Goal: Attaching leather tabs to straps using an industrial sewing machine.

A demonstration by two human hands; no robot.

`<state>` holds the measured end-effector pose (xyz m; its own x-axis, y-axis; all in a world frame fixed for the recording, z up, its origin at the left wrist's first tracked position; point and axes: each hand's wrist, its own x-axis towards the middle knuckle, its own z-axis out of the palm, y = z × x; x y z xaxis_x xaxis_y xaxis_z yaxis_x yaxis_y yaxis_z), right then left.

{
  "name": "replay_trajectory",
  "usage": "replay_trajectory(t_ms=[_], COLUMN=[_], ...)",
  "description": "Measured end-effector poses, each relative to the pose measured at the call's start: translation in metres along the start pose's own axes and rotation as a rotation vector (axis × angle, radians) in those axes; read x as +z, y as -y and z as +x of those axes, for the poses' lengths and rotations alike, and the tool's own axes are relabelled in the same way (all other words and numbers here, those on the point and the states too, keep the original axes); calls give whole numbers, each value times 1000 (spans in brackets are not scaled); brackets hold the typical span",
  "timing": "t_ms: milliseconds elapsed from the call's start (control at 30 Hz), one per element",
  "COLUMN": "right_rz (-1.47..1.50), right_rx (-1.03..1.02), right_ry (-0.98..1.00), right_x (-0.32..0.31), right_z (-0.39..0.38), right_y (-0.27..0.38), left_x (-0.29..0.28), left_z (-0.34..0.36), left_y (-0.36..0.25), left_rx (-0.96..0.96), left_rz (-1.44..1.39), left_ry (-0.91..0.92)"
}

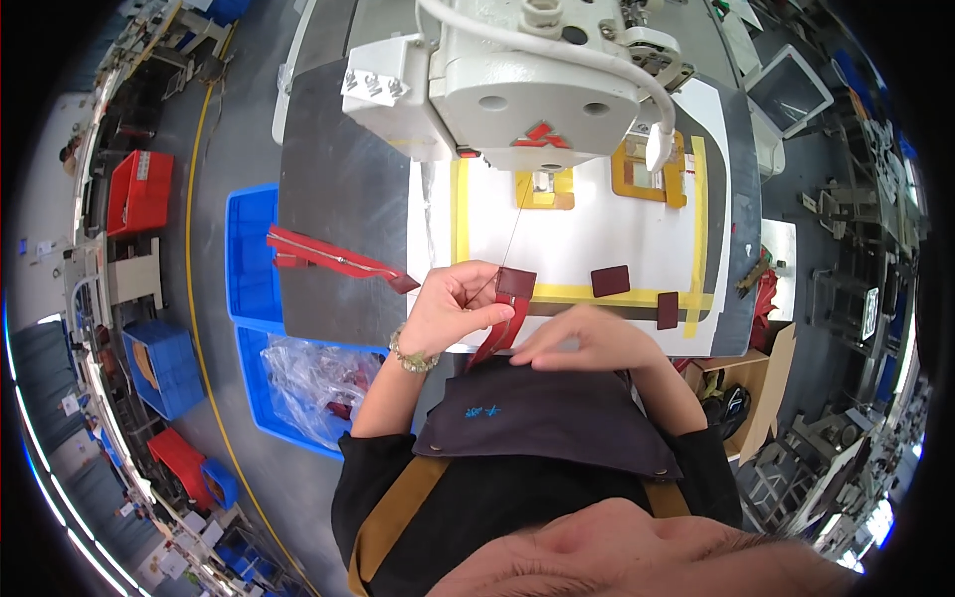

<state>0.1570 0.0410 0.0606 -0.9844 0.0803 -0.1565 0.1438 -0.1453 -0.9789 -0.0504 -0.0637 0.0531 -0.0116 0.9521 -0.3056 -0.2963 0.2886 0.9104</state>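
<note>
My left hand, with a beaded bracelet at the wrist, grips a red zipper with a maroon end tab below the sewing machine. A thread runs from the needle area to the tab. My right hand, slightly blurred, is beside the zipper with fingers loosely extended. Two maroon patches lie on the white, yellow-taped board. Another red zipper lies on the dark tabletop at the left. A yellow template sits under the machine head.
A second yellow template sits at back right. Blue bins, one with plastic bags, adjoin the table's left side. A cardboard box stands at the right. Red crates and workbenches line the floor beyond. A dark apron covers my front.
</note>
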Motion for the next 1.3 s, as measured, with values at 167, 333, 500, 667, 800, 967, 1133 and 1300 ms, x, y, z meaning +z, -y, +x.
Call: replay_trajectory(t_ms=[167,333,500,667,800,967,1133,1300], right_rz=[317,463,451,462,481,485,473,483], right_rx=[91,-3,-24,-45,-43,-37,-8,14], right_ry=[-417,-469,-426,-430,-448,-463,-487,-521], right_x=[-7,2,5,5,6,7,8,10], right_z=[5,17,22,22,22,22,20,21], right_y=[-12,-13,-13,-13,-14,-12,-12,-15], left_x=[4,5,6,7,8,8,6,4], left_z=[-2,-3,-4,-2,-2,-1,1,4], left_y=[0,-4,-6,-9,-9,-12,-13,-7], left_rx=[-17,-20,-6,-6,4,5,-30,-27], left_rz=[-79,-57,-30,-59,-54,-72,-54,-39], left_ry=[16,0,-33,-34,-26,-15,5,8])
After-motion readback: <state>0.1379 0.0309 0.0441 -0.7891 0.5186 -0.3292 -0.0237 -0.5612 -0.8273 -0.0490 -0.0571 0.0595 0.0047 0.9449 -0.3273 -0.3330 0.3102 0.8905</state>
